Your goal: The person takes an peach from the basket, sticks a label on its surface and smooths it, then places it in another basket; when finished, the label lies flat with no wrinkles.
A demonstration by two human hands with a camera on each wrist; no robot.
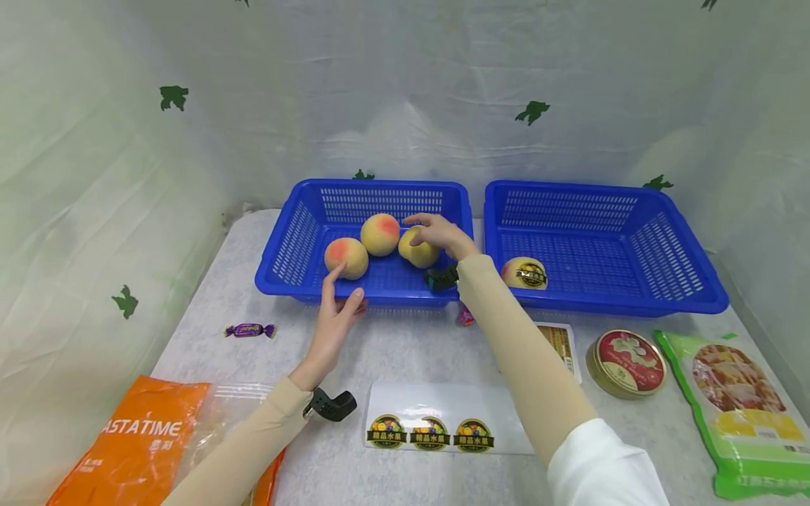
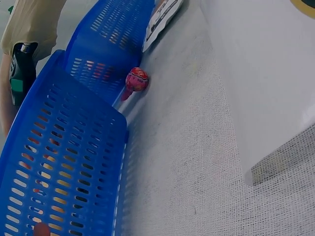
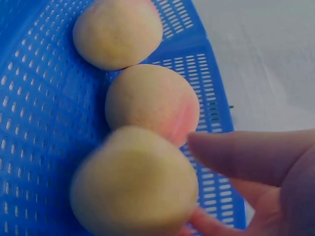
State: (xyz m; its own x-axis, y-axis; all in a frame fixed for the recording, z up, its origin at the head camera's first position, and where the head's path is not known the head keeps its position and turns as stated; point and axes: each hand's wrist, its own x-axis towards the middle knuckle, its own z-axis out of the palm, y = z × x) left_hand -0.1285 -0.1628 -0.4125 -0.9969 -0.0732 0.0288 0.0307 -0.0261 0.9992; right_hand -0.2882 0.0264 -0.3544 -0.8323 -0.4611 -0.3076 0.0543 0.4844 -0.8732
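In the left blue basket lie three peaches. My right hand reaches over the rightmost peach; its thumb and fingers are spread around that peach, which looks blurred in the right wrist view. Beside it is the middle peach. My left hand is at the basket's front rim, with the index fingertip at the left peach and the thumb held apart. A labelled peach sits in the right blue basket. Only one fingertip shows in the left wrist view.
A sheet of round fruit stickers lies in front. A purple candy and orange bag are at left, a lollipop by the baskets. Toward the right are a packet, a round tin and a green bag.
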